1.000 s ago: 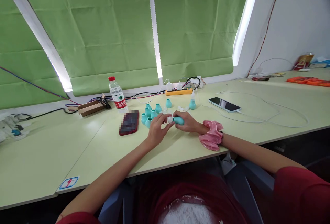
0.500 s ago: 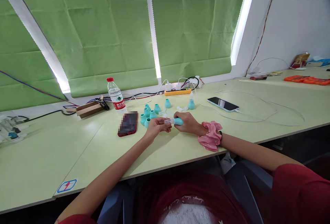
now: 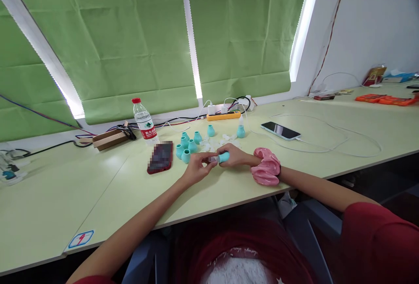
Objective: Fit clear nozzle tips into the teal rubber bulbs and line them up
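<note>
Just above the pale green worktop (image 3: 98, 188), near its middle, the right hand (image 3: 236, 156) has its grip closed around a teal bulb (image 3: 224, 157) held sideways, while the left hand (image 3: 195, 168) pinches the clear nozzle (image 3: 213, 159) at the bulb's end, fingertips pressed together on it. A pink scrunchie (image 3: 266, 168) sits on the right wrist. Just behind the hands stand more teal bulbs (image 3: 186, 144) beside loose clear tips (image 3: 218, 142), with a dark red phone (image 3: 160, 157) to their left and a water bottle (image 3: 144, 122) farther back.
</note>
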Motion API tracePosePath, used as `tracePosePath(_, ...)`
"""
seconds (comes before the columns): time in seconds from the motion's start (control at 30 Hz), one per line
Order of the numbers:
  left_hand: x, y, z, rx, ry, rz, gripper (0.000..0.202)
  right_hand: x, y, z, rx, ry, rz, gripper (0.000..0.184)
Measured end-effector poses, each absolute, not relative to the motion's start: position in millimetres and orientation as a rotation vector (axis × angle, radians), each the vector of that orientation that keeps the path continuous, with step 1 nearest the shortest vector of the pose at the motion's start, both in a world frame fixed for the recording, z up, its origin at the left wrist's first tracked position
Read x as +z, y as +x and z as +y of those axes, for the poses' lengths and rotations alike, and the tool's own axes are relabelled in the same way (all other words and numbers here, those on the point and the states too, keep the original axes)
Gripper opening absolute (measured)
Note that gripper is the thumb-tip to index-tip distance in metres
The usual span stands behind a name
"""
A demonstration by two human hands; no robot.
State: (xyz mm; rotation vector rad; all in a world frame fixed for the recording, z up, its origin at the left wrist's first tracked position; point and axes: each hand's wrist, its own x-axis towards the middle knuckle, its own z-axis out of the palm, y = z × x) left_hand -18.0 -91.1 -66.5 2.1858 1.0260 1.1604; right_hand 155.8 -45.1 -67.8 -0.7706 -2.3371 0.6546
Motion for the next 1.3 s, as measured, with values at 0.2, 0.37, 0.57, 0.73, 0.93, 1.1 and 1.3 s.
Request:
tracePosePath(0.2, -64.6, -11.8, -93.6, 1.2, 2.328, 0.946, 0.029, -57.2, 162.0, -47.0, 1.372, -0.754, -2.327, 0.021)
tracePosePath(0.37, -64.8, -12.9, -88.2, 1.328, 2.329, 1.107, 0.036, -53.1, 159.9, -36.0, 1.192, -0.714, -1.978, 0.021)
tracePosePath(0.57, -72.2, -4.7, -57.4, 0.911, 2.853, 1.379, 0.034, -63.6, 179.5, -1.9, 0.847, -0.91, -1.499, 0.032)
tracePosePath(0.73, -69.4, 22.5, -30.9, 0.337, 3.008, 1.612, 0.032, -71.9, 189.6, 5.4, 0.718, -0.928, -1.609, 0.031)
tracePosePath(0.93, -67.6, 30.0, -20.8, 0.279, 3.122, 1.69, 0.028, -73.0, 190.2, 5.5, 0.751, -0.884, -1.636, 0.031)
tracePosePath(1.1, -66.9, 34.2, -17.4, 0.465, 3.114, 1.621, 0.034, -74.0, 201.3, 6.3, 0.775, -0.904, -1.621, 0.028)
tracePosePath(1.3, -70.6, 57.0, -11.7, 0.508, 3.109, 1.393, 0.023, -74.4, 202.3, 3.5, 0.68, -0.939, -1.654, 0.027)
